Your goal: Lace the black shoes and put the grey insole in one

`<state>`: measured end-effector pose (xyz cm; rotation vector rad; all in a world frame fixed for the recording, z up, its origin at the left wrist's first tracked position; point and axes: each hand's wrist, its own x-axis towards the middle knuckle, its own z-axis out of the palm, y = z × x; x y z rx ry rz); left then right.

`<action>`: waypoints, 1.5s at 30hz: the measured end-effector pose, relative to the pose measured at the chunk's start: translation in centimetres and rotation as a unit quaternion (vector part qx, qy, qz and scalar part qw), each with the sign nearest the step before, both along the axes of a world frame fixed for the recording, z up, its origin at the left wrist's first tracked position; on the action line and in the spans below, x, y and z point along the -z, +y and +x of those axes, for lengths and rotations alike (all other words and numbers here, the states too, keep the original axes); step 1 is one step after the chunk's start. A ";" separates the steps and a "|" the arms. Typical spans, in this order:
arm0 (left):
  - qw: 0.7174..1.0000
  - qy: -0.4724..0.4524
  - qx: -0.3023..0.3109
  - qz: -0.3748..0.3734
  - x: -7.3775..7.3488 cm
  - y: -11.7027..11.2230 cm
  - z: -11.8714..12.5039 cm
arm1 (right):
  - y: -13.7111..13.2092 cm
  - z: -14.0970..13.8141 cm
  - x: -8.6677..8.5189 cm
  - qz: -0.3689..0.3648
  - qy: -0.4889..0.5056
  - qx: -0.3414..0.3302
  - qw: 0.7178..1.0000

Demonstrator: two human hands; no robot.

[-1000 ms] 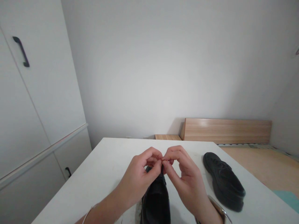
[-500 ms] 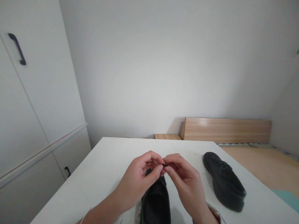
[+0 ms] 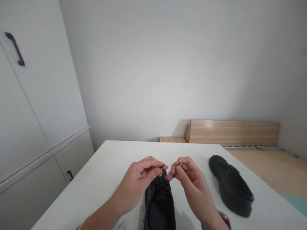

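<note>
A black lace-up shoe (image 3: pixel 160 204) stands on the white table (image 3: pixel 124 151) in front of me, toe pointing away. Above its toe end, my left hand (image 3: pixel 142 175) is closed, pinching a dark shoelace end (image 3: pixel 162 166) between thumb and fingers. My right hand (image 3: pixel 189 179) pinches another dark lace end (image 3: pixel 178 164) just to the right, a small gap from the left fingertips. Part of the laced front of the shoe is hidden behind my left hand. The matching black shoe (image 3: pixel 231 187) rests on the table to the right, its laces on.
Beyond the table's right edge lies a bed base with a wooden headboard (image 3: pixel 233 133). A small wooden cabinet top (image 3: pixel 172 139) shows behind the table. A white wardrobe (image 3: pixel 43 89) with dark handles (image 3: pixel 16 49) stands at the left.
My hands were together at the fingertips over one dark piece; now they have drawn apart sideways, each with a lace end. More of the shoe's laced front shows.
</note>
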<state>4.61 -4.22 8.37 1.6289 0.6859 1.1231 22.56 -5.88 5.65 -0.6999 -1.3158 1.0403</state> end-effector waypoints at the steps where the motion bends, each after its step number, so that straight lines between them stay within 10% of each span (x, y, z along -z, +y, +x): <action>1: 1.000 -0.014 0.002 -0.007 0.3 0.1 -0.3 | 0.1 0.3 0.4 -0.015 0.009 -0.003 1.000; 7: 0.965 -0.196 0.072 -0.156 4.1 0.9 -2.3 | 0.3 2.8 3.2 -0.078 0.049 0.024 0.995; 17: 0.972 -0.147 -0.072 -0.169 10.1 2.0 -7.9 | -0.7 8.2 6.0 -0.134 0.000 0.100 0.986; 29: 0.954 0.279 -0.079 0.079 7.5 0.8 -4.0 | -0.7 4.8 5.2 0.029 -0.362 0.067 0.929; 45: 0.896 0.389 -0.057 0.206 8.8 0.4 -2.1 | -0.7 3.5 5.8 0.114 -0.481 0.114 0.862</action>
